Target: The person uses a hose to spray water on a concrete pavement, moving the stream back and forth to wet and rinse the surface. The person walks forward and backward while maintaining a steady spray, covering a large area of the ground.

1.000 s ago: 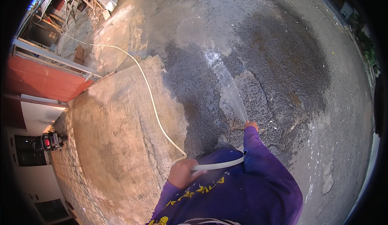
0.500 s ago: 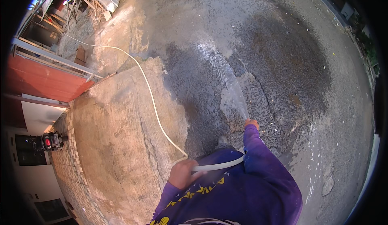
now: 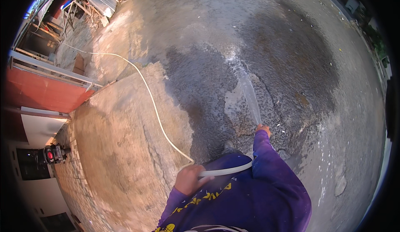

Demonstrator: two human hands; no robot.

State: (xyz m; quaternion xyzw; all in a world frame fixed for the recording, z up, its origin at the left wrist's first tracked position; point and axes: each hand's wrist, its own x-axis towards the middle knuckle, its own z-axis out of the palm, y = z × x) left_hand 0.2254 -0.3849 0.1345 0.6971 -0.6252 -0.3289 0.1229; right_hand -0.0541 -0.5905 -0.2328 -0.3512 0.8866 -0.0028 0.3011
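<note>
A pale garden hose crosses in front of my body from one hand to the other. My left hand is closed around it at waist height. Farther forward, my right hand is closed at the hose's end; the tip itself is hidden by the fingers. Out of that hand shoots a jet of water, which strikes the dark wet pavement ahead. Beyond my left hand, the hose runs over the dry concrete toward the building at the far left.
Tan concrete with cracks lies to the left, and rough grey road to the right. At the left are a red wall and a parked motorcycle. Wooden trestles stand at the far left. My shoe shows below.
My right hand has moved slightly to the right. The water jet has swung right with it, and its landing spot has shifted right. My left hand keeps its hold on the hose.
</note>
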